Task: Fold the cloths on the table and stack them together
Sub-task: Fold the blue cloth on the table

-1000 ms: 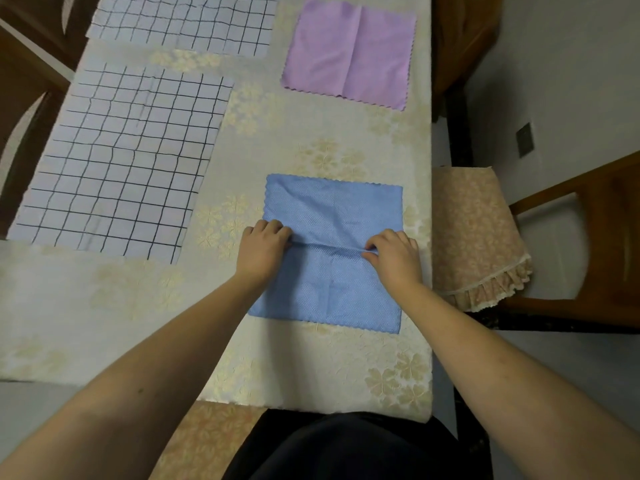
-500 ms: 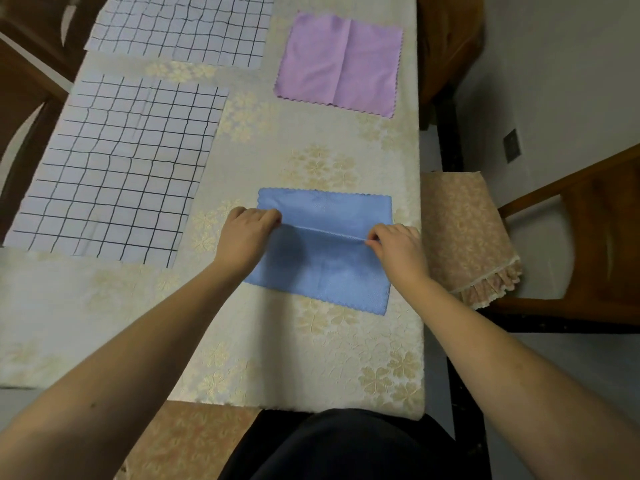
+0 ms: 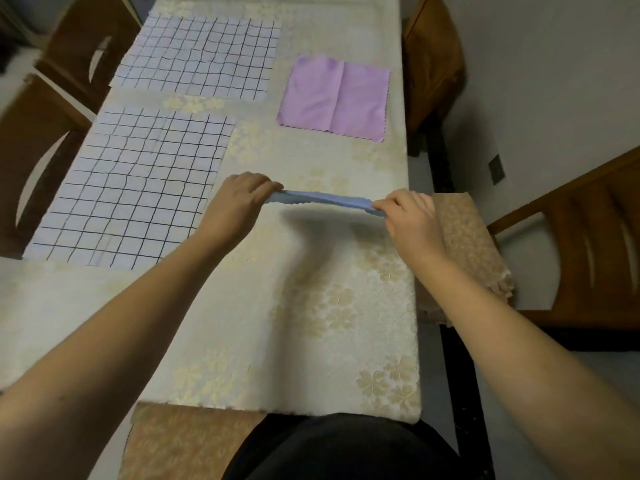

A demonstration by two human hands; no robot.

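Left hand point(image 3: 242, 199) and right hand point(image 3: 407, 211) each pinch an end of the blue cloth point(image 3: 322, 199), stretched taut between them above the worktop point(image 3: 311, 306), probably to align its edges.

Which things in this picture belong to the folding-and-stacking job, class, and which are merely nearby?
Part of the job:
- blue cloth, held between left hand and right hand
- purple cloth
- near checked cloth
- far checked cloth

Merely nearby:
- tablecloth
- cushioned chair seat
- wooden chairs
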